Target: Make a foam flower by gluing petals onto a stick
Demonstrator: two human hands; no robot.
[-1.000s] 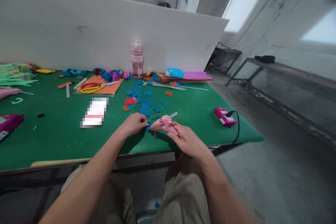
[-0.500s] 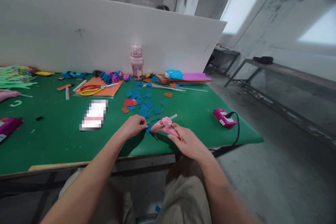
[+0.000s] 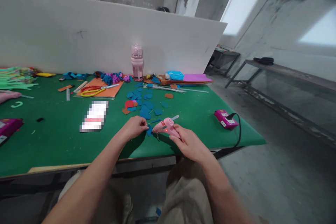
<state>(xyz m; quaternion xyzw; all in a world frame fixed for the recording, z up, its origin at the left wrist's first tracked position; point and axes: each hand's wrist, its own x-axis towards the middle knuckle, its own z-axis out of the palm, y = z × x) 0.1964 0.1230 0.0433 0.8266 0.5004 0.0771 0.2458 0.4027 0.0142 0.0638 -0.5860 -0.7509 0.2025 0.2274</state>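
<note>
Our right hand (image 3: 189, 143) closes around the grip of the pink glue gun (image 3: 166, 127), just above the green table (image 3: 57, 136) near its front edge, with the nozzle pointing left. Our left hand (image 3: 135, 127) rests on the table just beside that nozzle, its fingertips pinched together on a small blue felt piece (image 3: 149, 131) that lies under the gun's tip. More blue felt cutouts (image 3: 143, 103) lie scattered just beyond both hands. A magenta power strip (image 3: 225, 119) sits well to the right.

pixelated card (image 3: 93, 116): unreadable | magenta box (image 3: 7, 126): cut by left edge
</note>
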